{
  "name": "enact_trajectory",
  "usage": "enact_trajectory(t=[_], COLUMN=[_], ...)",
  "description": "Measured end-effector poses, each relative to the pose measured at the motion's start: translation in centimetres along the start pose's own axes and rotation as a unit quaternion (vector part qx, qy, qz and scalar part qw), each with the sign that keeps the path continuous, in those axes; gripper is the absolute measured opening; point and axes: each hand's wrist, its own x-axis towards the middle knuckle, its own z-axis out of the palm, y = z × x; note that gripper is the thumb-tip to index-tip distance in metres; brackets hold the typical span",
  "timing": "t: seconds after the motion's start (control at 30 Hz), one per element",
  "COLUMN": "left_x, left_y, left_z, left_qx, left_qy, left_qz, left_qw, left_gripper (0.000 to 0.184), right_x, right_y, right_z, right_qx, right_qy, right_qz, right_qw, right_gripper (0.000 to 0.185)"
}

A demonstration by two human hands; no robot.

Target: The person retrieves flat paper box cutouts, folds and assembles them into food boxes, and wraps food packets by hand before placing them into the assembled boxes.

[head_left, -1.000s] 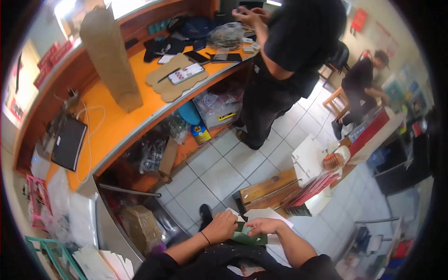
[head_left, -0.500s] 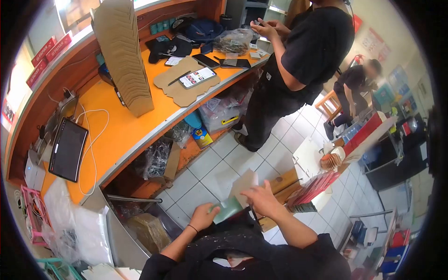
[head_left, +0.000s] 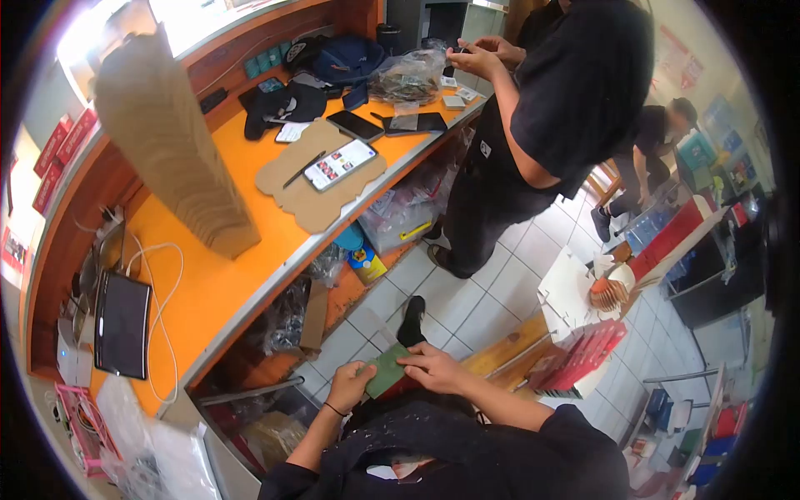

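A small flat green piece [head_left: 387,372], card-like, is held in front of my body; its exact kind I cannot make out. My left hand [head_left: 353,387] pinches its left edge, with a dark band round the wrist. My right hand [head_left: 433,368] grips the upper right edge, fingers closed. Just beyond the piece, a pale, thin, blurred sheet [head_left: 381,330] shows against the floor; whether it joins the green piece I cannot tell. My shoe [head_left: 412,321] appears past my hands.
On the orange counter [head_left: 292,250] are a tall cardboard stack [head_left: 179,150], a phone [head_left: 340,165] on a cardboard cutout [head_left: 317,204], and a tablet [head_left: 122,323]. A person [head_left: 575,108] stands ahead; another sits behind. Red and white boxes [head_left: 575,358] stand at right.
My right hand has come left and down onto the green piece, which is turned more upright. The tan sheet by my right hand no longer shows as before. The view has shifted, and my shoe has appeared.
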Motion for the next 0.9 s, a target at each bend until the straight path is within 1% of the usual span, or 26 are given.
enact_trajectory(t=[0.07, 0.17, 0.2, 0.3, 0.33, 0.4, 0.47, 0.57, 0.6, 0.7, 0.73, 0.77, 0.8, 0.87, 0.9], left_x=[2.8, 10.0, 12.5, 19.0, 20.6, 23.5, 26.2, 29.0, 29.9, 31.7, 32.1, 31.9, 31.7, 32.9, 33.7], left_y=[2.8, 4.1, 4.9, 8.7, 9.7, 13.0, 13.8, 14.7, 15.1, 16.0, 16.5, 18.1, 20.3, 24.5, 27.8], left_z=[-0.1, 0.1, 0.5, 2.8, 4.0, 6.4, 7.7, 9.2, 9.4, 10.7, 10.6, 10.7, 10.5, 8.9, 7.6], left_qx=[0.035, 0.081, 0.095, 0.182, 0.189, 0.201, 0.236, 0.287, 0.306, 0.305, 0.303, 0.331, 0.361, 0.409, 0.39], left_qy=[-0.049, -0.079, -0.076, -0.094, -0.108, -0.136, -0.185, -0.258, -0.281, -0.278, -0.311, -0.317, -0.327, -0.267, -0.209], left_qz=[-0.016, 0.003, 0.032, 0.069, 0.07, 0.078, 0.075, 0.097, 0.109, 0.231, 0.208, 0.213, 0.219, 0.333, 0.351], left_qw=[0.998, 0.994, 0.992, 0.976, 0.973, 0.967, 0.951, 0.917, 0.903, 0.881, 0.877, 0.863, 0.846, 0.807, 0.825], left_gripper=[0.022, 0.025, 0.028, 0.029, 0.029, 0.03, 0.031, 0.031, 0.03, 0.029, 0.027, 0.027, 0.028, 0.029, 0.028], right_x=[2.5, 6.7, 8.1, 10.8, 11.4, 11.9, 11.8, 12.0, 12.2, 13.8, 13.8, 13.8, 13.5, 13.3, 13.5], right_y=[2.8, 5.2, 6.5, 8.6, 9.0, 11.3, 12.7, 12.7, 12.8, 11.9, 12.8, 14.1, 14.5, 15.7, 15.9], right_z=[-2.3, -5.6, -6.8, -11.1, -12.6, -14.5, -16.0, -18.1, -18.8, -21.0, -21.0, -20.8, -20.2, -19.7, -19.7], right_qx=[0.074, 0.058, 0.088, 0.084, 0.096, 0.118, 0.077, 0.015, -0.026, 0.034, -0.039, -0.112, -0.096, -0.101, -0.108], right_qy=[-0.068, -0.078, -0.087, 0.074, 0.118, 0.168, 0.168, 0.035, 0.019, 0.016, -0.003, -0.022, 0.013, 0.037, 0.045], right_qz=[0.048, 0.081, 0.09, 0.17, 0.25, 0.271, 0.26, 0.235, 0.214, 0.222, 0.251, 0.274, 0.286, 0.282, 0.285], right_qw=[0.994, 0.992, 0.988, 0.979, 0.956, 0.941, 0.948, 0.971, 0.976, 0.974, 0.967, 0.955, 0.953, 0.953, 0.951], right_gripper=[0.035, 0.047, 0.057, 0.052, 0.049, 0.047, 0.044, 0.041, 0.052, 0.063, 0.067, 0.071, 0.069, 0.071, 0.071])
